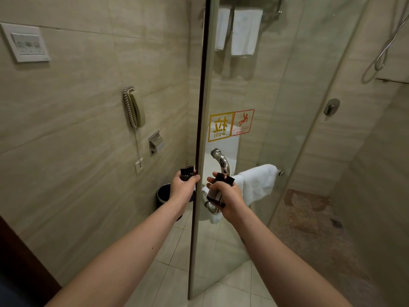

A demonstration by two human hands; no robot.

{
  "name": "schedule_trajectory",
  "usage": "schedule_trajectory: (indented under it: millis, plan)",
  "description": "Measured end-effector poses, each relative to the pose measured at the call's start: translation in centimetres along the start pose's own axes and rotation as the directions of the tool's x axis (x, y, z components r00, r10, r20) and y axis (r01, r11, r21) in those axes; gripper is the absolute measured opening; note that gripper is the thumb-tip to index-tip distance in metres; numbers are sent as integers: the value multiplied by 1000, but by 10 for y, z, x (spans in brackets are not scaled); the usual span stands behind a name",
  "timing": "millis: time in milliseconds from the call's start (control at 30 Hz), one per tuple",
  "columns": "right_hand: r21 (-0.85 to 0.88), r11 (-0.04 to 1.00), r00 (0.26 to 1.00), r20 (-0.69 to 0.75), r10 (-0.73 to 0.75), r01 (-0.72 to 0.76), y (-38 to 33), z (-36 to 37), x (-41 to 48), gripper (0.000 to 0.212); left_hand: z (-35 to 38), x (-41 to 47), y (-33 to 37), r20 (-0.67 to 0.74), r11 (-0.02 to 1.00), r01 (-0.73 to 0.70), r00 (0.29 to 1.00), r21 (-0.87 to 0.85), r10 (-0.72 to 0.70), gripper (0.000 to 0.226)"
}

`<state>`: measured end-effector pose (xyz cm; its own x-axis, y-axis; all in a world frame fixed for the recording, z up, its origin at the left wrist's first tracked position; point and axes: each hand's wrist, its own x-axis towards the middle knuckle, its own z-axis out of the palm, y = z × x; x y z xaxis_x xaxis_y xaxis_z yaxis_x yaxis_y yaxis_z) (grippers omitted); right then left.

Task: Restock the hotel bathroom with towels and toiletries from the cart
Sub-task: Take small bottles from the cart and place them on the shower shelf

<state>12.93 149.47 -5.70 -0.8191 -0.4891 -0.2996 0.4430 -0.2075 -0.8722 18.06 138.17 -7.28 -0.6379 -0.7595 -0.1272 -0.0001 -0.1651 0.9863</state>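
Left hand [184, 186] grasps a bottle [186, 171], knuckles at the door edge [200, 129]. Right hand [230, 196] grasps bottles [218, 188] beside the handle [222, 163]. The edge stands upright between the hands. Shower lies right of it, so the right hand is nearer.

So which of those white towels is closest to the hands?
The rumpled towel draped on the low rail, just beyond the right hand. The two folded towels hang high up, far above.

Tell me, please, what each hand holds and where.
Left hand grips a dark-capped bottle by its body, plus the glass door's edge; right hand grips small bottles mid-body.
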Motion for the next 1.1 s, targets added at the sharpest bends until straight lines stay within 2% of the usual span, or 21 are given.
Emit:
schedule_trajectory:
  millis: [133, 300, 667, 900, 1100]
  plan:
    - [-20, 1000, 998, 57, -12, 13, -10, -14, -6, 43, 11, -16, 2, -48, 989, -104, 994, -104, 99, 11]
    - [51, 997, 990, 119, -71, 66, -42, -44, -14, 45, 41, -37, 11, 111, 971, -119, 983, -208, 144, 16]
    - [-25, 991, 982, -133, -134, 131, -120, -173, -26, 40, 193, -81, 16, 399, 973, 28, 914, -231, 68, 25]
    - [-68, 983, 963, -199, -181, 170, -191, -274, -10, 39, 323, -87, 18, 508, 980, 116, 861, -159, -19, 16]
    - [-108, 971, 941, -247, -233, 213, -254, -349, 12, 39, 423, -83, 27, 589, 979, 156, 807, -135, -47, 26]
